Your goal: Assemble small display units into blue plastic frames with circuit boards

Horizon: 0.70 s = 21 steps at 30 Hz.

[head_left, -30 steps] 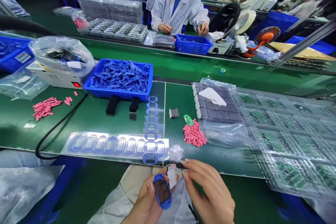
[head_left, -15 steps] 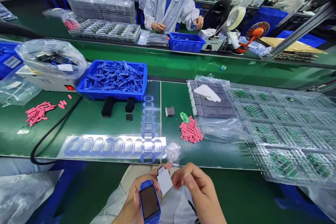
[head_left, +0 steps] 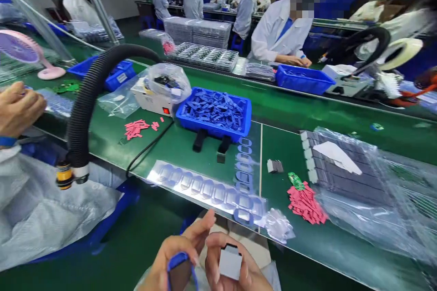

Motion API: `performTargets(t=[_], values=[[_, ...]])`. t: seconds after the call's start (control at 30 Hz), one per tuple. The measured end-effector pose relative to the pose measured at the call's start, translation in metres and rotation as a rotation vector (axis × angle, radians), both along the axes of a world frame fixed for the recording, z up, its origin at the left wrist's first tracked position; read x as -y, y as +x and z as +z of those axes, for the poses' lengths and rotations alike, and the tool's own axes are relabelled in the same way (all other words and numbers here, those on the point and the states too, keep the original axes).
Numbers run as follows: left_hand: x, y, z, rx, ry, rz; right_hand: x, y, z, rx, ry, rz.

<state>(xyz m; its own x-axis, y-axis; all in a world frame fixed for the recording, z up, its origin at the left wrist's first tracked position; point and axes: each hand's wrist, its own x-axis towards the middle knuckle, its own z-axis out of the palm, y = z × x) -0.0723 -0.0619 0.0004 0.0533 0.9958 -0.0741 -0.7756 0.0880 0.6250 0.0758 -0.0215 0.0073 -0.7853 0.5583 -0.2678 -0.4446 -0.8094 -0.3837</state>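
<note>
In the lower middle, my left hand (head_left: pixel 164 259) is closed around a small blue-cased device (head_left: pixel 180 273) with a dark rectangular screen. Part of the case runs out of the bottom of the picture. Just to the right, my right hand (head_left: pixel 235 266) grips a small white-faced square panel (head_left: pixel 230 262) with a black notched edge between thumb and fingers. The two hands are close together, below the table's front edge. Closest to them on the table lie a strip of clear film with blue oval frames (head_left: pixel 208 191) and a crumpled clear plastic piece (head_left: pixel 279 226).
A blue bin (head_left: pixel 213 113) of blue plastic parts stands behind the film. Pink strips (head_left: pixel 307 204) and a grey block tray (head_left: pixel 344 163) lie right. A black flexible hose (head_left: pixel 82 113) arches at left, near a co-worker's hand (head_left: pixel 20 104). Another person sits across the bench.
The view has swung left. The white panel has passed from my left fingers into my right hand. My left hand still holds the blue device, now lower in view.
</note>
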Motion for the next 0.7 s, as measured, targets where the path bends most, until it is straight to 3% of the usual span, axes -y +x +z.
performTargets(t=[0.1,0.17,0.3,0.47,0.57,0.7], values=[[0.023,-0.042,0.007,0.001,0.029,0.223,0.002,-0.043,-0.017,-0.045,-0.009,-0.093],[0.045,-0.072,0.01,0.069,-0.057,0.238,0.002,-0.083,-0.034,-0.088,-0.038,-0.114],[0.092,-0.118,0.009,0.089,-0.192,0.194,0.006,-0.189,-0.077,-0.135,-0.086,0.046],[0.126,-0.148,-0.003,0.01,-0.412,0.418,0.016,-0.304,-0.115,-0.158,-0.118,0.227],[0.134,-0.173,-0.014,0.048,-0.499,0.525,0.023,-0.336,-0.118,-0.194,-0.118,0.297],[0.133,-0.218,-0.032,0.054,-0.533,0.592,0.029,-0.343,-0.114,-0.222,-0.11,0.354]])
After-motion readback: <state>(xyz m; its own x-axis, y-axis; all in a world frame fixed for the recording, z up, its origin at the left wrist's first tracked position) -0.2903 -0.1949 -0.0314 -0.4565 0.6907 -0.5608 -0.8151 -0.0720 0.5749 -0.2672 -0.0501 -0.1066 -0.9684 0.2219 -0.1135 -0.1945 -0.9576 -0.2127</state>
